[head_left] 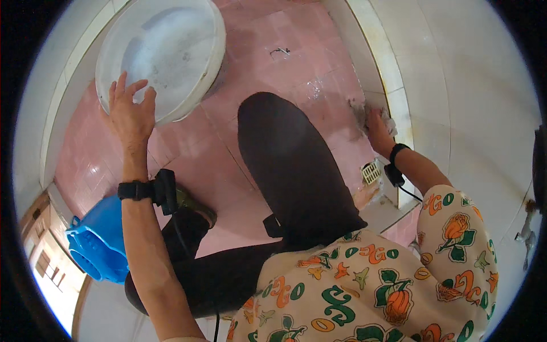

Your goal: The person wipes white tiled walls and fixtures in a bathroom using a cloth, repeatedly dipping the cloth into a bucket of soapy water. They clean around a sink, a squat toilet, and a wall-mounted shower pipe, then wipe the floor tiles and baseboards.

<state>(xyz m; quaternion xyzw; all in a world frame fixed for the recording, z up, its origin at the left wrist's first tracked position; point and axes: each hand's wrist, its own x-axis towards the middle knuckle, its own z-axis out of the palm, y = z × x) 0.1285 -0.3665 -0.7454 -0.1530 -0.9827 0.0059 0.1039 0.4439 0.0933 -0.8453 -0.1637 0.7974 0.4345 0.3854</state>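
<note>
My left hand [131,108] is at the near rim of a big white basin [214,68], its fingers apart and curved over the edge. Whitish sudsy water [176,48] fills the basin. Low on the right, my right hand [378,132] is closed on a crumpled greyish-white rag [390,123], pressed where the pink floor meets the wall. The hand hides part of the rag. Both wrists wear black straps with small devices.
Wet pink tiles [302,74] cover the floor. A pale drain grate [371,173] lies near my right wrist. A blue plastic bucket [102,239] stands at the left, beside my shoe [196,206]. White tiled walls [473,85] close in on the right. A small dark object [280,52] lies ahead.
</note>
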